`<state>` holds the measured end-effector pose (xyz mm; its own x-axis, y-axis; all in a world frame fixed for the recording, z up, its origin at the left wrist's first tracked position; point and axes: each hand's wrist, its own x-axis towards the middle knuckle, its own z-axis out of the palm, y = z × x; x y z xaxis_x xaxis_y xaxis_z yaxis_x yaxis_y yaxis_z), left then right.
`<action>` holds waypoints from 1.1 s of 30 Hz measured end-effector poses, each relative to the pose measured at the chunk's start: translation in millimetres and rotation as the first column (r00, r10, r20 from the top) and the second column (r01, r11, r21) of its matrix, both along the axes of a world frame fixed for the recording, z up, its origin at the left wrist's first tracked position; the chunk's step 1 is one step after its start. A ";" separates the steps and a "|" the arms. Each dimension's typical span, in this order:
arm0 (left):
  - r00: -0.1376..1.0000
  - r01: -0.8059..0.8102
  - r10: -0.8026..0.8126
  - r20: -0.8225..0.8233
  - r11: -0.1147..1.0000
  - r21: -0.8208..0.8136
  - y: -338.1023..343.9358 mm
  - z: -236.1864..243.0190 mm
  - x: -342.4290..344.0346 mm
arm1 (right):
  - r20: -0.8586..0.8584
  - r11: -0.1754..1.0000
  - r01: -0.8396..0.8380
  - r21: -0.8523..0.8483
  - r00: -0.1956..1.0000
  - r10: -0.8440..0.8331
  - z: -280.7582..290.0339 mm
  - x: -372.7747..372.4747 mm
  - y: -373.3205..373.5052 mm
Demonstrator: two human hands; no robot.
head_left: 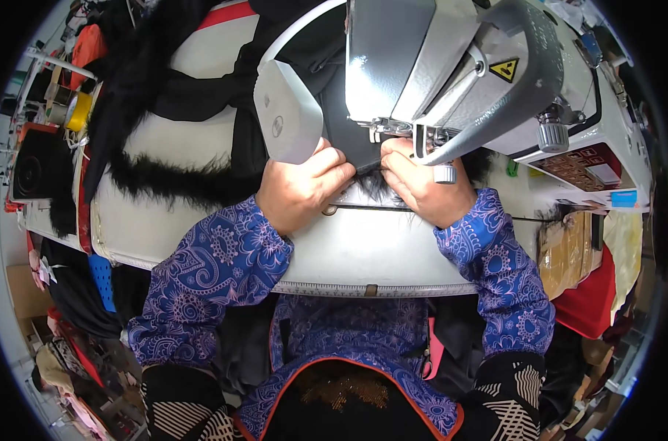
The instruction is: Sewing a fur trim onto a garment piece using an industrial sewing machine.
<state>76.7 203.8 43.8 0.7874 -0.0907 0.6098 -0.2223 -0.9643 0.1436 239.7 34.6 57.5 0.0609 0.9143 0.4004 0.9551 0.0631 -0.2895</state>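
Note:
A black fabric piece [351,140] with a fuzzy black edge lies under the presser foot [376,132] of a white and grey sewing machine [451,66]. My left hand [304,187] is closed on the fabric's near left edge, its fingertips partly behind a pale grey lamp head [290,110]. Just right of the foot, my right hand [426,187] pinches the same fabric, partly hidden by a grey machine arm. More of the black cloth [201,95] with furry trim [176,180] spreads over the table to the left.
The white table [334,253] has a measuring tape along its front edge. A black speaker [34,165] and a yellow tape roll [78,112] stand at the far left. A control panel [587,167] sits on the machine's right side, with a taped brown package [565,253] below it.

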 end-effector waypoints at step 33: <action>0.999 -0.041 0.042 0.017 0.999 -0.031 16.0 -4.5 34.0 | -0.076 0.991 0.092 0.096 0.994 -0.085 -26.7 20.7 0.3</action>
<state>110.7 219.8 39.3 0.7792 -0.0392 0.6256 -0.1849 -0.9680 0.1696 260.4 34.9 30.9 0.1713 0.8600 0.4806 0.9353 0.0113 -0.3536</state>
